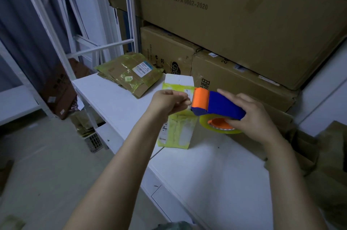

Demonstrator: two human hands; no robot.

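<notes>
One blue-and-orange tape dispenser (221, 104) hangs over the counter (206, 173), just above our yellow-taped small box (178, 132). Our right hand (251, 117) wraps its fingers round the body to steady it, while our left hand (169, 102) pinches the tape end (188, 102) at the orange nose, likely to draw a strip.

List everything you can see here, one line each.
dispenser: one, blue and orange, held over the parcel
tape: one roll, yellowish clear, on the dispenser
parcel: one, white with yellow tape, on the table
flat cartons: one stack, brown, table's far end
boxes: several, brown, shelf behind
table: one, white, below the hands
floor box: one, brown, left floor
left hand: one, fingers pinch the tape end, it seems, at the dispenser's mouth
right hand: one, grips the dispenser
</notes>
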